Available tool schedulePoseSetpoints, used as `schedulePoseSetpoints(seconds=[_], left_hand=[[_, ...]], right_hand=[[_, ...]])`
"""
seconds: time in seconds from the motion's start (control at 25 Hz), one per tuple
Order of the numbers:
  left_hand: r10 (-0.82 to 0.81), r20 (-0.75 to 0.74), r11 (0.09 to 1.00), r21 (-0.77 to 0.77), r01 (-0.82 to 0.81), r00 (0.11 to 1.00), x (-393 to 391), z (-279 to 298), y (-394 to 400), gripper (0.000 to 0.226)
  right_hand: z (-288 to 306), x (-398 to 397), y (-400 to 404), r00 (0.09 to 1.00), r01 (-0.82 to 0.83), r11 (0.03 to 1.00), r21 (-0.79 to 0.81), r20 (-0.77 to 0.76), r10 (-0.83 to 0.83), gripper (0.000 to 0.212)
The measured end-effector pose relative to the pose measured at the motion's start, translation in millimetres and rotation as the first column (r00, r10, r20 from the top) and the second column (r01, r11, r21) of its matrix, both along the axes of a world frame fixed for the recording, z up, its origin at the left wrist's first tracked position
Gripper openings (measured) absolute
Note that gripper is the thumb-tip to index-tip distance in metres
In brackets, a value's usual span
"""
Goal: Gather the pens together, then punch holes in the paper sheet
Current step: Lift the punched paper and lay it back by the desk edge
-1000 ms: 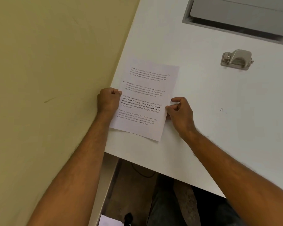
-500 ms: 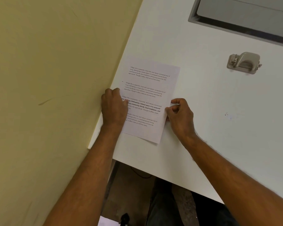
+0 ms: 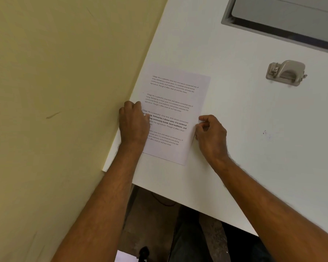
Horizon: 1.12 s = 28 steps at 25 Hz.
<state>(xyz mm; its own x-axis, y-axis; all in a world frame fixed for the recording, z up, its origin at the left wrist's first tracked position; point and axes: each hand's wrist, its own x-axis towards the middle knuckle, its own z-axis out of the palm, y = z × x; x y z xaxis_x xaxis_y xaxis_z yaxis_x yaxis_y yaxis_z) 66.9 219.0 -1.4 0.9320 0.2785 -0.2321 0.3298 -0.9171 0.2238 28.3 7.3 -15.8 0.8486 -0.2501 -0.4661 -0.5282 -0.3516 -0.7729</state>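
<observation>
On the left a yellow wall (image 3: 55, 91) is seen, and the desk (image 3: 235, 148) is set hard against it. The left hand (image 3: 133, 125) is laid knuckles-up on the left margin of the sheet (image 3: 174, 103), near the desk's wall edge; its fingers are curled under, so whether the paper is pinched or merely pressed cannot be told. The sheet lies flat on the desk, printed side up, its left edge just beside the wall. At the right edge, about halfway down, the sheet is nipped by the right hand (image 3: 211, 135) between thumb and forefinger, the remaining fingers being loosely bent.

The sheet is judged to be very light, limp and easily creased; it would probably slide freely on the smooth desk and droop if lifted by one edge only. A hold at both long edges, as is taken now, should keep it flat. Care would be called for at the pinched edge, where a fold or tear could start.

Further right, well apart from the sheet, the punch (image 3: 286, 73) stands untouched. It is judged stiff and fairly heavy, best taken by its body. No pens are in view.
</observation>
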Motion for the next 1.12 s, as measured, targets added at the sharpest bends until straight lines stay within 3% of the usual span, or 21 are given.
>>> schedulePoseSetpoints(seconds=[0.64,0.96,1.12], left_hand=[[-0.027,0.039,1.0,0.002,0.027,0.999,-4.6,-10.1,-6.7,0.025],[-0.023,0.012,1.0,-0.008,0.024,1.0,-3.2,-8.9,-6.0,0.035],[-0.028,0.022,0.999,0.026,0.028,0.999,-8.4,-4.4,-12.8,0.042]], right_hand=[[-10.2,-2.8,-3.4,0.995,-0.097,0.992,-0.083,0.015,0.099,0.034],[-15.3,-2.9,-5.5,0.993,-0.112,0.99,-0.08,0.036,0.115,0.034],[-2.0,-9.3,-16.4,0.993,-0.111,0.994,0.021,0.03,0.11,0.033]])
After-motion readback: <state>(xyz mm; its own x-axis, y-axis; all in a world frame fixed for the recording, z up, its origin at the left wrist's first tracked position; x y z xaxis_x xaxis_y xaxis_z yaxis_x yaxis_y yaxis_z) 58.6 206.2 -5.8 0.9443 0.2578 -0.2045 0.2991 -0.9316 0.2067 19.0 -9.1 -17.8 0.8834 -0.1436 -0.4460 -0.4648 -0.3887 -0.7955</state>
